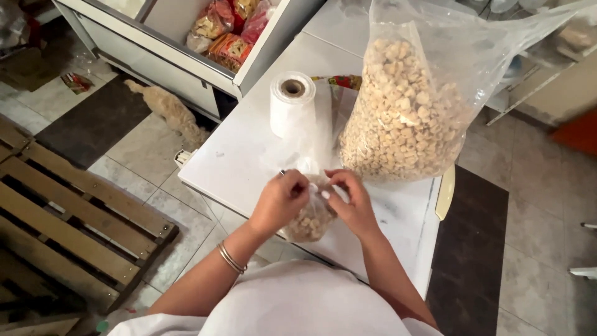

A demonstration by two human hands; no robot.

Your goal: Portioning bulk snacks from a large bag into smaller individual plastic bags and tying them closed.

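A white cloth sleeve and a forearm with thin metal bangles lead to the left hand and the right hand, both pinching the gathered neck of a small clear plastic bag of pale beige nuggets at the near edge of the white bench. Behind it slumps a large crinkled clear sack of the same lumpy pieces, beside a roll of thin white plastic bags.
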